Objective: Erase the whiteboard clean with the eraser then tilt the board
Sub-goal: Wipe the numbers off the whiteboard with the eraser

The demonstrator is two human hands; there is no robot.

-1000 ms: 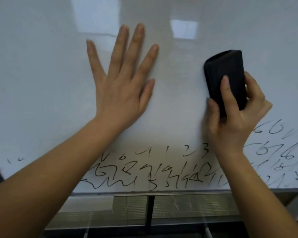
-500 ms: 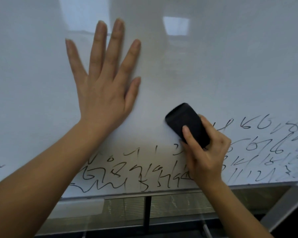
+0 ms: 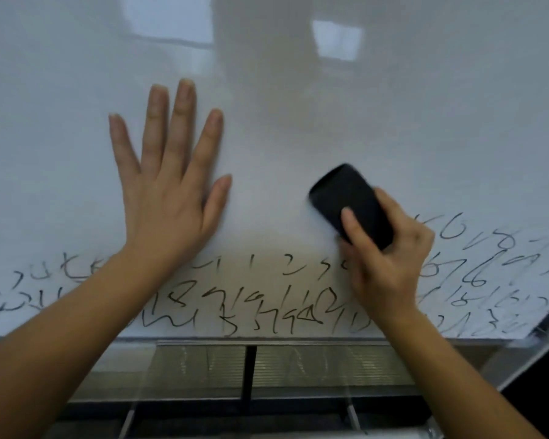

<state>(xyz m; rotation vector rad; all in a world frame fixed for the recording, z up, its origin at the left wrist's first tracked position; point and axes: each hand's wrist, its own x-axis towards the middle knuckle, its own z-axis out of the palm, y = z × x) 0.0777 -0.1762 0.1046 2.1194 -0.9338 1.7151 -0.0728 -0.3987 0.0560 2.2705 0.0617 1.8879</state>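
A white whiteboard (image 3: 393, 115) fills most of the head view; its upper part is wiped, and black scribbled writing (image 3: 260, 302) runs along its lower band from left to right. My left hand (image 3: 168, 185) lies flat on the board with fingers spread and straight. My right hand (image 3: 387, 255) grips a black eraser (image 3: 352, 204) and holds it against the board just above the writing, tilted up to the left. My right hand and wrist cover part of the scribbles.
The board's lower edge (image 3: 267, 341) carries a metal tray rail. Below it a dark vertical post (image 3: 248, 372) and grey ribbed panels show. The board's right corner (image 3: 533, 334) ends against a dark area.
My right hand swept the eraser down and leftward from the upper right to just above the writing. The view shifted, showing more scribbles at the left. My left hand stays flat on the board.
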